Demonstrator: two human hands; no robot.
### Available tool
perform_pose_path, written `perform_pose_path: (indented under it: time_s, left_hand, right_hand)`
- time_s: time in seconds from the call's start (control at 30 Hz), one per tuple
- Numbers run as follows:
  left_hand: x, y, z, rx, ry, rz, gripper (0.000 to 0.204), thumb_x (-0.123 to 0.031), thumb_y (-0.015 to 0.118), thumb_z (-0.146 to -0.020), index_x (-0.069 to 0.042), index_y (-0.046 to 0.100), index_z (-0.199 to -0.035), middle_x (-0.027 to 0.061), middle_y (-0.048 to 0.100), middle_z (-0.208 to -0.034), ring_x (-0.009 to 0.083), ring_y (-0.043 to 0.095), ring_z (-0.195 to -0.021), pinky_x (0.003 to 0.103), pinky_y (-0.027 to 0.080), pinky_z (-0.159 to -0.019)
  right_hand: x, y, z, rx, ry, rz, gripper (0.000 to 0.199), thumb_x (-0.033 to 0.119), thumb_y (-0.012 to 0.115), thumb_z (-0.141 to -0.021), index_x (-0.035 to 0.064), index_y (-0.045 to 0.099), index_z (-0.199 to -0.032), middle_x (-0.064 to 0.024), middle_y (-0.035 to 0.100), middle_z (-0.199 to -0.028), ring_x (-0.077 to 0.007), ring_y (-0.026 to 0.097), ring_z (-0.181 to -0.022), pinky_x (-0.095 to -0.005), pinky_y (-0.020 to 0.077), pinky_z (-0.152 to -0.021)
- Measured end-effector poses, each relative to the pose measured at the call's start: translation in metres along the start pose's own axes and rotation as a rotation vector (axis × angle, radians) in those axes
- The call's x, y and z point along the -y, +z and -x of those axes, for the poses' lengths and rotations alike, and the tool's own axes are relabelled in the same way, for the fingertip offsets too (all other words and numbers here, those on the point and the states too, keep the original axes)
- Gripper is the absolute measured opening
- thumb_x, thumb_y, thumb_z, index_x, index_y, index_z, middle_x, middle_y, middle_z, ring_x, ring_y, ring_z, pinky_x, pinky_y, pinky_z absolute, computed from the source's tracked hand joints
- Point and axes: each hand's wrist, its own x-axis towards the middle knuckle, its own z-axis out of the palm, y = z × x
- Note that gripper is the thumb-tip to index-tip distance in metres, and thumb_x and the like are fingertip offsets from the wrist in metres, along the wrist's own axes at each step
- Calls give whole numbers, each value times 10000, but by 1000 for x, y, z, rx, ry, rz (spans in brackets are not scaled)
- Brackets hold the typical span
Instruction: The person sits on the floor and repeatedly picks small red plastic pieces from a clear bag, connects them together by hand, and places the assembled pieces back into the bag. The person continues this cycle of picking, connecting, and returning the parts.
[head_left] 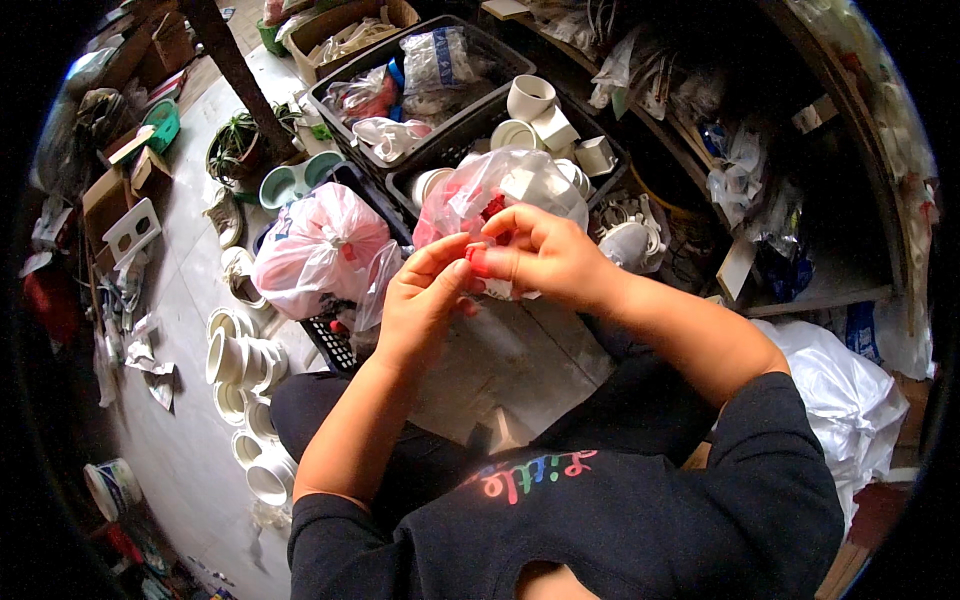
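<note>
The person is sitting over a pale floor point(190, 290), and both bare hands are meeting in front of the body. A small red piece point(478, 259) is showing right where the fingertips are coming together, just above the near side of a translucent bag point(455, 200). The right hand point(550, 252) is pinching it, that grip being clamped on the piece between thumb and forefinger. The left hand point(425, 285) is bringing its thumb and fingers up against the piece's left side; whether that grip is clamped on it too, I'm not able to tell, since the fingers are hiding it.

More red bits are showing through the bag behind the right hand. Left of it, a tied pinkish-white bag point(325, 250) is resting on a black basket point(335, 345). Beyond, a near black crate point(610, 178) is holding white cup-like pieces point(530, 97), and a farther black crate point(340, 130) is holding wrapped packages. On the left, white tubular pieces point(240, 358) are lying in a row along the floor, and a potted plant point(235, 155) is standing farther back. A large white plastic bag point(835, 400) is slumping beside the right elbow.
</note>
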Motion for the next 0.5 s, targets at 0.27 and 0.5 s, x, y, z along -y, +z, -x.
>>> perform_pose_path:
  time_s: [0.27, 0.5]
  left_hand:
    - [-1, -1, -1, -11, -52, -9, 311, -132, 569, -828, -43, 508, -1120, 32, 585, -937, 88, 557, -715, 198, 443, -539]
    - [-1, -1, 0, -25, -61, -34, 325, -139, 569, -829, -47, 498, -1133, 33, 585, -949, 91, 560, -711, 193, 439, -531]
  right_hand:
    - [-5, -4, -1, -123, -836, 747, 372, 86, 663, -715, 35, 480, -1034, -46, 564, -822, -157, 572, -750, -309, 465, -636]
    - [1, -5, 3, 11, -163, 232, 397, 198, 664, -742, 41, 478, -1056, -77, 558, -797, -170, 575, -679, -306, 470, -618]
